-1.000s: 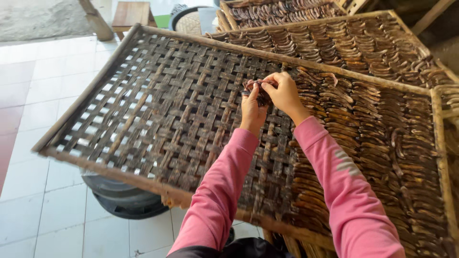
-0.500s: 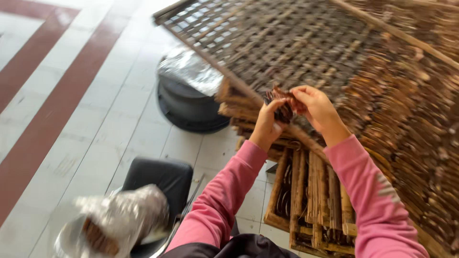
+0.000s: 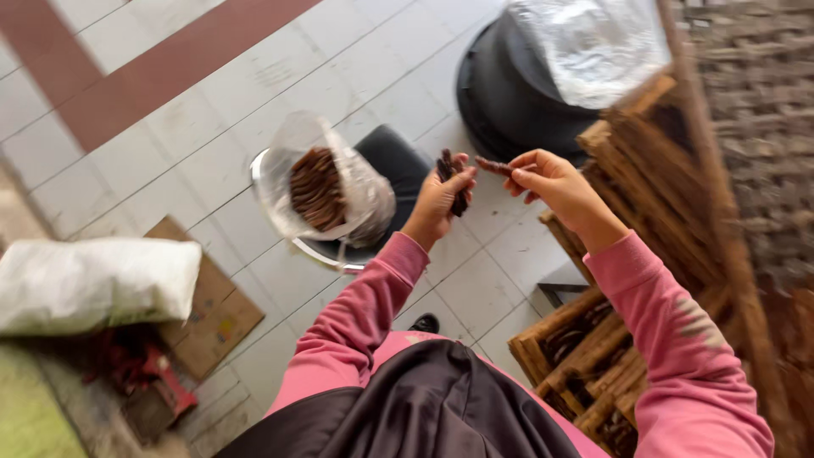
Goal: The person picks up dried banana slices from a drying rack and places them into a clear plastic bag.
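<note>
Dark brown dried strips (image 3: 450,174) in the left hand (image 3: 438,203); pink sleeves (image 3: 356,314). Floor of white square tiles (image 3: 170,127) with a red-brown band (image 3: 161,72). Clear plastic bag (image 3: 326,182) holds brown pieces.

My left hand (image 3: 439,199) was raised in front of me, fingers (image 3: 462,180) curled shut in a grip, wrist bent slightly. My right hand (image 3: 555,188) was just beside it, thumb and forefinger pinched together, pointing left. Both arms were bent and extended forward in pink sleeves.
</note>
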